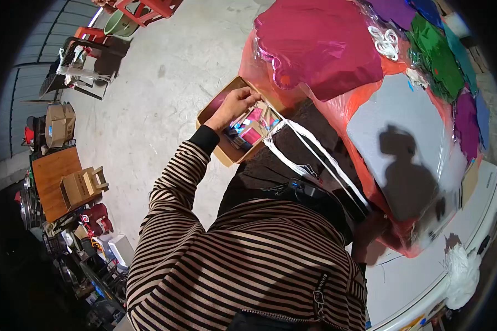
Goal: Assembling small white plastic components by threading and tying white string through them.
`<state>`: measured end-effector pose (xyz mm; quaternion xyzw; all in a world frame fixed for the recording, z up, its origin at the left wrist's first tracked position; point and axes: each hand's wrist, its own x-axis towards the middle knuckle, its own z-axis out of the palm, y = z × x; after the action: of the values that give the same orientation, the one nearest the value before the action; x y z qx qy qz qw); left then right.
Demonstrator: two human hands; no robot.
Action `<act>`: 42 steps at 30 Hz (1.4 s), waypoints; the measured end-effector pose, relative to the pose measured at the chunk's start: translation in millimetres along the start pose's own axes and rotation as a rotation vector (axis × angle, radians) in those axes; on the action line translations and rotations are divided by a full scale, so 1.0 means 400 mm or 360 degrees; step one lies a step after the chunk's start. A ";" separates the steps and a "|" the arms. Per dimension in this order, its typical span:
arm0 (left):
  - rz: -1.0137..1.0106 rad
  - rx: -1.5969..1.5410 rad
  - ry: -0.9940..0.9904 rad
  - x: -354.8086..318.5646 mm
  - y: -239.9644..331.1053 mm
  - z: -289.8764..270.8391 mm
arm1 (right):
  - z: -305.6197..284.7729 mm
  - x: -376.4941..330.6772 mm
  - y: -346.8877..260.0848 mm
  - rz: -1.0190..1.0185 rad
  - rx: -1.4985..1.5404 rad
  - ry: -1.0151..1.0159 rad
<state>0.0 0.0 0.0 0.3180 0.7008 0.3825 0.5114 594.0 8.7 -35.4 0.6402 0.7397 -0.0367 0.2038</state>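
My left hand [237, 107] reaches over an open cardboard box [222, 155], its fingers pinched on the end of a white cord [326, 156] at the far rim. Inside the box lie several small pink, blue and brown pieces [251, 134]. The cord stretches in long strands across my dark lap toward my right hand [371, 234]. A looser white bundle of strands [284, 158] hangs from the box's near right corner. Deep shadow covers my right hand beside the red plastic bag [364, 160], and its fingers are not clearly visible.
Shiny magenta sheets [320, 41] and a grey panel [397, 110] rest on the bag at my right. A coiled white cord [385, 43] lies on top, near green sheets [436, 58]. To the left stand a chair [74, 66] and a wooden board [55, 176] on the concrete floor.
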 end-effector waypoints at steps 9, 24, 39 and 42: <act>0.0063 -0.0339 -0.0178 0.015 0.041 0.050 | 0.102 0.006 0.156 0.0723 0.2305 0.0131; -0.0161 0.0512 -0.0755 -0.020 -0.118 0.134 | 0.078 -0.017 0.116 0.0001 0.1132 0.0579; 0.0473 0.0337 -0.0059 -0.072 -0.056 0.181 | 0.042 -0.006 0.070 0.0037 0.0992 0.0709; 0.0703 0.0552 -0.0033 -0.069 -0.048 0.210 | 0.042 -0.018 0.066 0.0061 0.0937 0.0679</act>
<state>87.0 -15.0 -18.8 0.5495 0.6643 0.3557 0.3608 624.1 1.4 -42.7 0.6785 0.7111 -0.1100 -0.1475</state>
